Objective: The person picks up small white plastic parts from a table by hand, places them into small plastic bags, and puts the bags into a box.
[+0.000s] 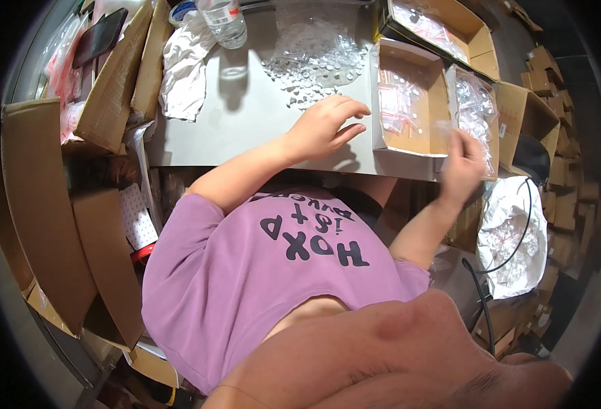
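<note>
My left hand (326, 128) hovers over the grey table, its fingers apart and nothing in them. Just beyond it lies a loose spread of small whitish discs (307, 87), partly under a clear plastic bag (314, 42). My right hand (464, 167) is at the near right corner of an open carton, thumb and fingers pinched together and a little blurred. A faint see-through scrap of plastic (443, 127) shows at its fingertips; its exact kind is unclear. Inside the carton (437, 102) are small clear bags with red edges (397, 102), some with pale discs.
Right of the carton stands a narrower box of clear bags (474, 102); another box (481, 51) sits behind. A glass of water (225, 24) and a crumpled white cloth (183, 68) are at the back left. A white sack (515, 238) and black cable (481, 293) are at right.
</note>
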A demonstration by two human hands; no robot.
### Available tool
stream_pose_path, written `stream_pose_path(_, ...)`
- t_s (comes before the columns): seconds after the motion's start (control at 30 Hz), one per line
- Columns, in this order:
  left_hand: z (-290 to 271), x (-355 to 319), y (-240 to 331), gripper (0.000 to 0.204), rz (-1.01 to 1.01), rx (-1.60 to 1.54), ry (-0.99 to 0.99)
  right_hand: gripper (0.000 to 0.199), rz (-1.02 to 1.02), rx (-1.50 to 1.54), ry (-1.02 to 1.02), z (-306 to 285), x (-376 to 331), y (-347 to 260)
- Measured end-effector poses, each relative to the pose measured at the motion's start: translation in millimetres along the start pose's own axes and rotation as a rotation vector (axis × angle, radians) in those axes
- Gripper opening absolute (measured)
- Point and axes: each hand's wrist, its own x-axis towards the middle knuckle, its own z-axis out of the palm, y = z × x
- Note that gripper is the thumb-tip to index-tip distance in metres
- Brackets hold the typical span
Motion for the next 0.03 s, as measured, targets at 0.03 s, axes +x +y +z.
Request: stream_pose_path(0.03,1.4,11.4,-0.3,0.017,0.073,0.071,-0.095,0.010,0.008,-0.013,0.023,-6.9,-2.5,2.6)
